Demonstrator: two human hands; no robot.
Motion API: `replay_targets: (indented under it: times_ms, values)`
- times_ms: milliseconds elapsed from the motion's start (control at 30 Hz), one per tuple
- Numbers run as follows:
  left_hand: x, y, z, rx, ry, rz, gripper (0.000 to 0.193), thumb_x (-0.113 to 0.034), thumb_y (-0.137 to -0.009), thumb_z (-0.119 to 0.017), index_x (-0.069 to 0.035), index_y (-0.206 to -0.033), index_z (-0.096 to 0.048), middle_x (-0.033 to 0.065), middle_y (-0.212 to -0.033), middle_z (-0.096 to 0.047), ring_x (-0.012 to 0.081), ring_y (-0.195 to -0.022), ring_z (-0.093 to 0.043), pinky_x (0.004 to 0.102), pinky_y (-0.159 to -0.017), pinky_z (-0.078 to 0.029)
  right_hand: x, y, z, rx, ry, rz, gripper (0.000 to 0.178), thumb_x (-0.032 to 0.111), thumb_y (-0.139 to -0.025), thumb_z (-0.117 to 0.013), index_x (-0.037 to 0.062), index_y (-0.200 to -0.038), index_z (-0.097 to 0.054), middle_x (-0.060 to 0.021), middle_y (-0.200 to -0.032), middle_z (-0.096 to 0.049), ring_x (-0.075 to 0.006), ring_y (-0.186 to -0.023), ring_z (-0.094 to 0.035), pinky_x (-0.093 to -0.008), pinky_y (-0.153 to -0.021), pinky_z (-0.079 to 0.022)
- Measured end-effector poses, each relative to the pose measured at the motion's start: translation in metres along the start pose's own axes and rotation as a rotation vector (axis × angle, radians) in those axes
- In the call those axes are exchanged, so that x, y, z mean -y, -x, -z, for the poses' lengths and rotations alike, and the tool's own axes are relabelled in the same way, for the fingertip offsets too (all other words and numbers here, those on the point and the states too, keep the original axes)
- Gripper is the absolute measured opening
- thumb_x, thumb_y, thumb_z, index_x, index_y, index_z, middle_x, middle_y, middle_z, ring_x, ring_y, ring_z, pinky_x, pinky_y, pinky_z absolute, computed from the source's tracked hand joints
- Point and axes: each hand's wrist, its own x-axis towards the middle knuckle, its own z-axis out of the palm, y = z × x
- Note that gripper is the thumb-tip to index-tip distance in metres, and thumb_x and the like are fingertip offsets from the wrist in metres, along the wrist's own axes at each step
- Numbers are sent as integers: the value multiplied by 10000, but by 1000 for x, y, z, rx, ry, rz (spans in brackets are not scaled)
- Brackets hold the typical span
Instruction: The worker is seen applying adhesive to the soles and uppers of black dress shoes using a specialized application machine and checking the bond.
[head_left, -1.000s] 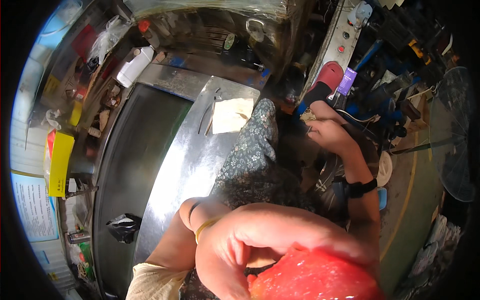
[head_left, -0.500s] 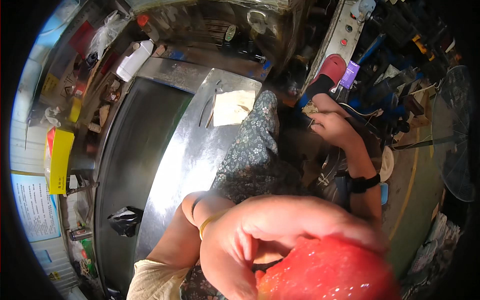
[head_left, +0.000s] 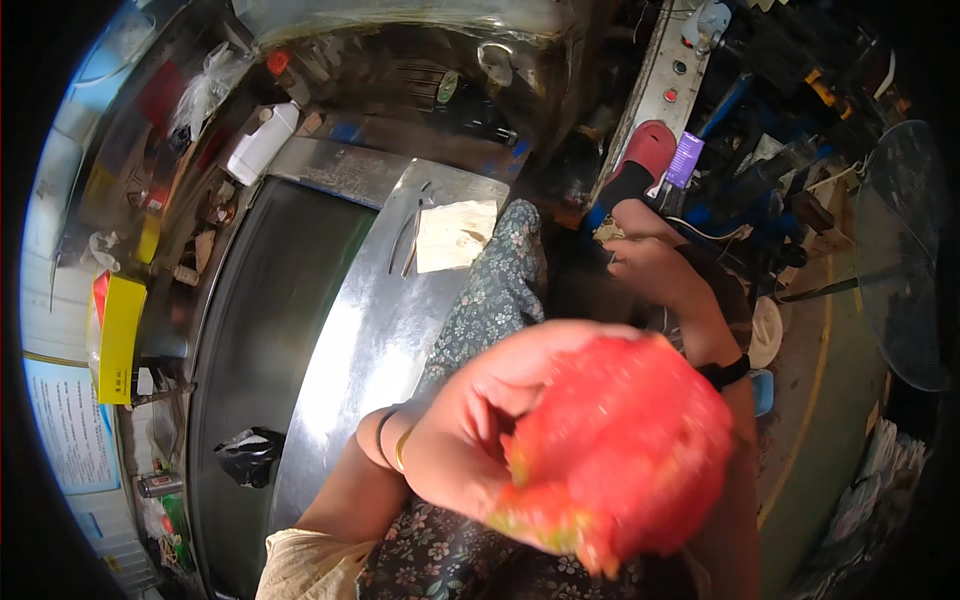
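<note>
My left hand (head_left: 465, 440), with a gold ring-shaped bracelet and a dark band at the wrist, is closed round a piece of juicy red fruit (head_left: 630, 440). The fruit's wet flesh faces up, and its lower edge is ragged and greenish-yellow. Its exact kind I cannot make out. Farther off to the right, my right hand (head_left: 665, 272) rests beside my bare ankle, fingers curled in. Whatever they may hold is too small to tell. Beyond it is my foot in a black sock and a red slipper (head_left: 648, 150). Floral cloth (head_left: 490, 290) covers my leg.
Left of my leg stretches a shiny metal table (head_left: 345, 320) bearing a folded pale cloth (head_left: 457, 237) and thin dark rods. A dark belt-like surface (head_left: 285, 300) runs beside it, with a black plastic bag (head_left: 248, 456). A purple box (head_left: 685, 160) stands by the slipper.
My left hand has moved the red fruit farther out and up in the picture, so more of it shows. The right hand stays by the ankle; the view has shifted slightly.
</note>
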Motion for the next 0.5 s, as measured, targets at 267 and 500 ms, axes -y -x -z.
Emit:
replay_targets:
  times_ms: [267,500]
  values:
    - [-5,24,-10,-252,-272,-74,905,11,-688,-816,-55,-1448,-329,87,-1391,-497,216,-1277,-500,386,-1075,-394,20,-10,-5,13,25,69,315,167,-823,-666,45,-1113,-644,-185,-957,-683,-348,-936,-645,-421,-794,-513]
    - [2,53,-39,-346,-275,-150,904,-7,-639,-825,-32,-1416,-365,119,-1358,-514,254,-1262,-512,402,-1069,-400,71,4,23,122,-97,47,338,164,-875,-632,16,-1177,-604,-217,-994,-676,-359,-967,-641,-410,-824,-504]
